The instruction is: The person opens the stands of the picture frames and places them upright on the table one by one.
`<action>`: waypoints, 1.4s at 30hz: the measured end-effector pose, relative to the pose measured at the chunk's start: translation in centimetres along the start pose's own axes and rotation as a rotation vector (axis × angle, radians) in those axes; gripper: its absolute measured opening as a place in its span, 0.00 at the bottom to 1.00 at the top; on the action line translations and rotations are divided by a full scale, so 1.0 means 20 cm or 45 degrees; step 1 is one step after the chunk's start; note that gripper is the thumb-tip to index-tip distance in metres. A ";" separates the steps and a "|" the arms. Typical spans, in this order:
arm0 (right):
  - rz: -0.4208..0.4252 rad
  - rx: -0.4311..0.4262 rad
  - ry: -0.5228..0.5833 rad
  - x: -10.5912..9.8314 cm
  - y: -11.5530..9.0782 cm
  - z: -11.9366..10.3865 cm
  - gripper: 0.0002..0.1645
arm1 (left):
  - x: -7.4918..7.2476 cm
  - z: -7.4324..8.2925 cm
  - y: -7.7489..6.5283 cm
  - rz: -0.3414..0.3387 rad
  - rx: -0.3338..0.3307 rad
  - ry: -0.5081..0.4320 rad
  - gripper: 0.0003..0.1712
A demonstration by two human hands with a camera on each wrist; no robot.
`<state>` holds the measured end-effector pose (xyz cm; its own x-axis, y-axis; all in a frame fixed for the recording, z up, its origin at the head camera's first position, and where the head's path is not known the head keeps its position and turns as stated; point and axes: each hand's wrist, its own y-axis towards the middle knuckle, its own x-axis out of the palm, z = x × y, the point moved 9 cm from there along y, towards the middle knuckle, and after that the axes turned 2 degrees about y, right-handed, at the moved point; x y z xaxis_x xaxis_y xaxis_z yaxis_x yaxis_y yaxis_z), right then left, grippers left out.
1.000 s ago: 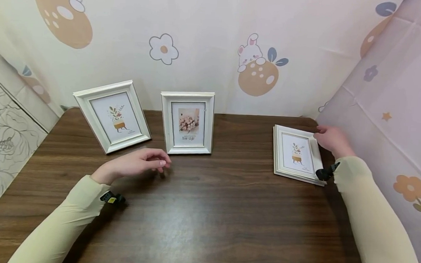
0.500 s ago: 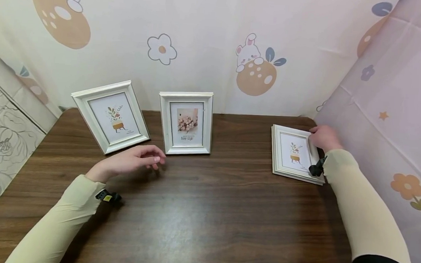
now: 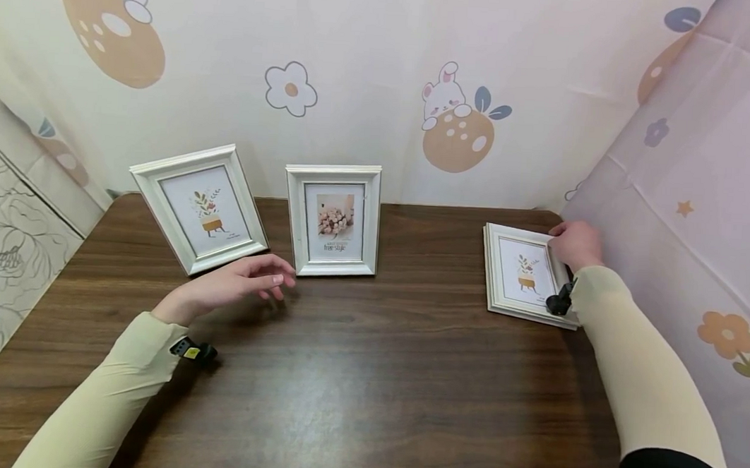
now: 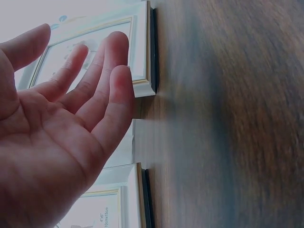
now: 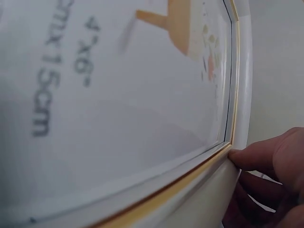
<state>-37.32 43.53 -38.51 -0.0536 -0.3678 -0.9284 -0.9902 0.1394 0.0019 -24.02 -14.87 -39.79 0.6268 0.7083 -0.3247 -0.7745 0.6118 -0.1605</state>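
Note:
My right hand [image 3: 576, 244] pinches the upper right corner of a white picture frame [image 3: 526, 270] with a potted-plant print. The frame lies face up on the right of the table, and its doubled edges suggest another frame under it. In the right wrist view the thumb [image 5: 256, 154] presses the frame's rim, with the other fingers curled beside and behind the edge. My left hand [image 3: 235, 283] hovers over the table with loosely bent fingers, holding nothing. Just behind it stand a picture frame with a flower photo [image 3: 333, 221] and a tilted plant-print frame [image 3: 201, 207].
The dark wooden table [image 3: 367, 375] reaches a patterned curtain [image 3: 358, 70] at its back edge. A second curtain [image 3: 700, 230] hangs close along the right side, next to my right arm. A white panel with line flowers [image 3: 12, 243] stands at the left.
My right hand has shifted slightly left and curled closer on the lying frame's corner. My left hand has drawn back a little to the left. The standing frames have stayed put.

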 end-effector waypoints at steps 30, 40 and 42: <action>0.014 0.127 0.108 -0.06 -0.01 0.05 0.18 | 0.01 -0.01 0.00 -0.004 0.016 0.009 0.20; -0.314 0.154 0.187 0.06 0.00 0.02 0.27 | 0.02 -0.01 0.00 -0.004 -0.009 -0.009 0.22; -0.298 0.157 0.141 0.06 -0.01 0.02 0.27 | 0.02 -0.02 0.00 -0.007 -0.009 -0.017 0.23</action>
<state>-37.22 43.35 -39.78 0.1542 -0.5007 -0.8518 -0.9545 0.1473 -0.2594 -23.79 -14.74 -40.20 0.6321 0.7096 -0.3114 -0.7716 0.6131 -0.1691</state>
